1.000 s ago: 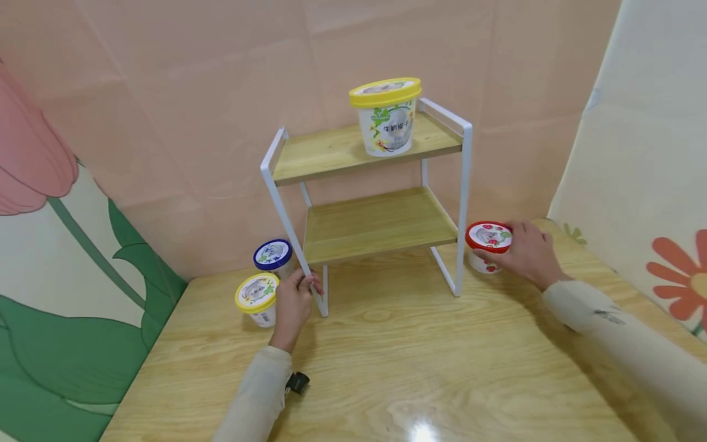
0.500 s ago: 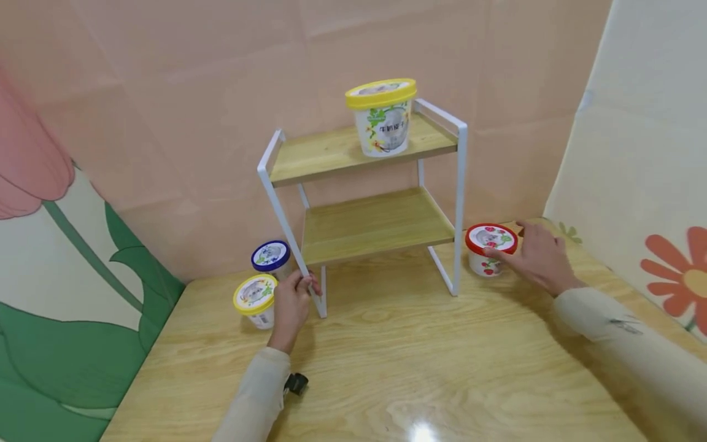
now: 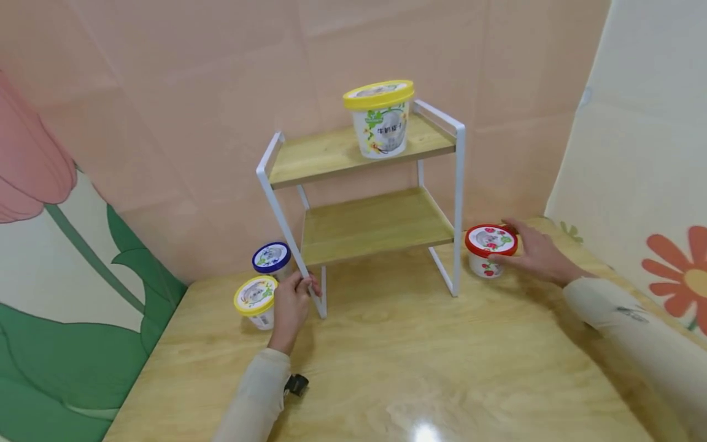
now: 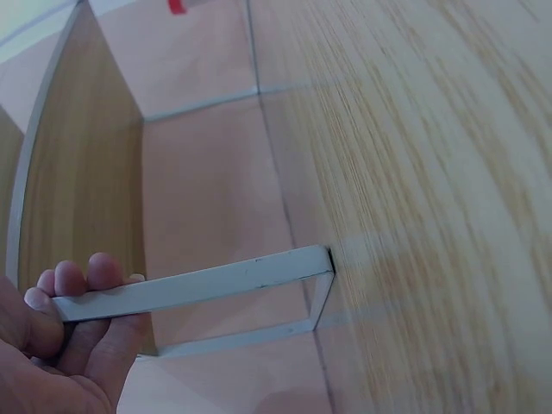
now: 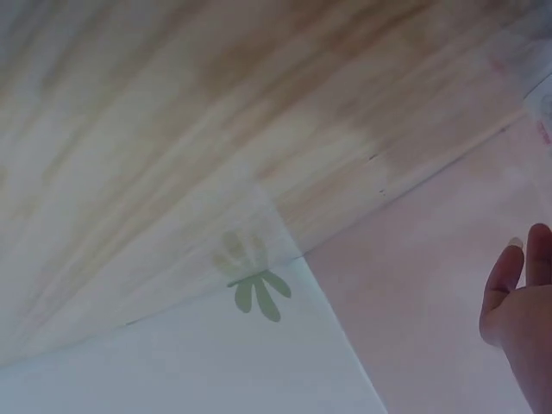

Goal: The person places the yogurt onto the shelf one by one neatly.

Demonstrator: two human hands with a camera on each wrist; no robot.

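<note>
In the head view a two-tier wooden shelf [image 3: 375, 224] with a white metal frame stands on the table. My left hand [image 3: 290, 309] grips its front left leg low down; the left wrist view shows the fingers wrapped round the white metal bar [image 4: 233, 276]. At the shelf's right side sits a red-lidded ice cream tub [image 3: 491, 240] with strawberry pictures. My right hand [image 3: 537, 253] holds it from the right, thumb at the front and fingers behind the lid. In the right wrist view most of this tub is out of frame.
A yellow-lidded tub [image 3: 378, 120] stands on the top shelf. Left of the shelf are a second yellow-lidded tub [image 3: 256, 296] and a blue-lidded tub [image 3: 272, 258] behind it. A small black object [image 3: 297, 385] shows beside the left sleeve. Walls rise at the back and right.
My right hand loosened from the red-lidded tub, opened, then closed round its right side again. The tub has shifted slightly right from the shelf. My left hand keeps its grip on the leg.
</note>
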